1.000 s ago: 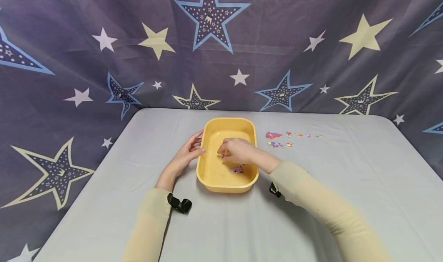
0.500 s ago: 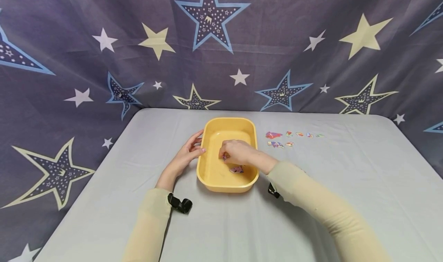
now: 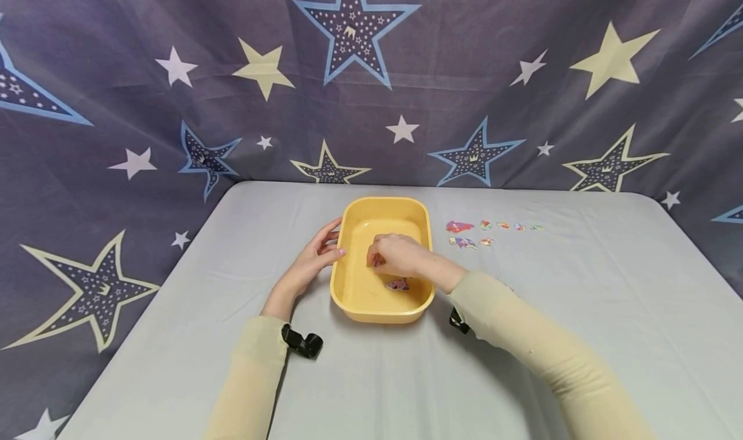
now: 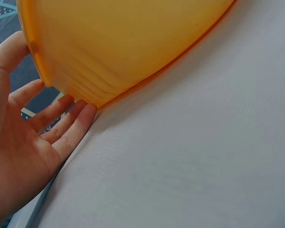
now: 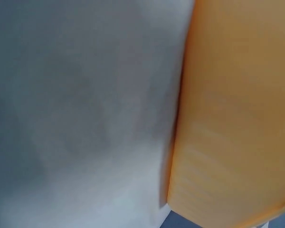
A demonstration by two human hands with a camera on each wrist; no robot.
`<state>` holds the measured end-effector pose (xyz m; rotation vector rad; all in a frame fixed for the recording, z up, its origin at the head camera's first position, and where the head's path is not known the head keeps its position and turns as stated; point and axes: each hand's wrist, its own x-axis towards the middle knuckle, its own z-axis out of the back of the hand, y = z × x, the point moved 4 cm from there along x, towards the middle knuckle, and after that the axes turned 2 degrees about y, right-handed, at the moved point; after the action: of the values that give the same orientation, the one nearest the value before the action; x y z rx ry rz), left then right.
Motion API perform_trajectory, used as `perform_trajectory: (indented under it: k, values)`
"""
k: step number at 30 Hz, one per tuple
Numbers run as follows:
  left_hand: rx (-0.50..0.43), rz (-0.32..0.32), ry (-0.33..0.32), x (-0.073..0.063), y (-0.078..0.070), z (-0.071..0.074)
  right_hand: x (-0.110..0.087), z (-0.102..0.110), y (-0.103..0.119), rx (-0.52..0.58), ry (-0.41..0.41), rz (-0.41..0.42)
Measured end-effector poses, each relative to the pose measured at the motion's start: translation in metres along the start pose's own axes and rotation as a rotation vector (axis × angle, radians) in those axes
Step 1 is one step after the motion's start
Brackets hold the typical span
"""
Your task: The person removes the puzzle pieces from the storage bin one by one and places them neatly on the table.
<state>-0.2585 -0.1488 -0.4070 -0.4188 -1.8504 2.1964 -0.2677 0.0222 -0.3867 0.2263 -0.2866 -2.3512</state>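
A yellow plastic basin (image 3: pixel 354 303) stands on the table. My left hand (image 3: pixel 310 262) holds its left side, thumb at the rim and fingers against the outer wall; the left wrist view shows the fingertips (image 4: pixel 88 111) touching that wall. Inside the basin, my right hand (image 3: pixel 400 254) pinches a small purple-pink flat cutout (image 3: pixel 379 260), mostly covered by the fingers. Another pinkish cutout (image 3: pixel 397 285) with dark spots lies on the basin floor just below that hand. The right wrist view shows only the basin's outer wall (image 5: pixel 228 123) and the cloth, not the hand.
Right of the basin, several small colourful cutouts lie in two rows, among them a red-pink one (image 3: pixel 460 227) and a purple-yellow one (image 3: pixel 463 242). A light grey cloth (image 3: pixel 551 279) covers the table. A dark star-patterned curtain (image 3: pixel 371 137) hangs behind.
The right hand's fingers have closed on the small cutout and the hand has lowered slightly within the basin. The left hand and the basin have stayed in place.
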Motion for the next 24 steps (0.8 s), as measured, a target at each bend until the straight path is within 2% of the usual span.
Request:
perform_trajectory:
  k: [7, 14, 20, 24]
  values:
    - [-0.003, -0.013, 0.006, 0.001, 0.000, 0.000, -0.002, 0.005, 0.001, 0.098, -0.031, -0.017]
    - [-0.018, -0.026, 0.003, 0.012, 0.022, 0.006, -0.006, 0.009, 0.001, 0.158, -0.053, 0.015]
    - [-0.009, -0.051, -0.006, 0.013, 0.023, 0.006, -0.011, 0.019, -0.001, 0.129, -0.122, 0.079]
    - [-0.004, -0.057, -0.011, 0.012, 0.023, 0.006, -0.015, 0.027, -0.005, 0.128, -0.153, 0.094]
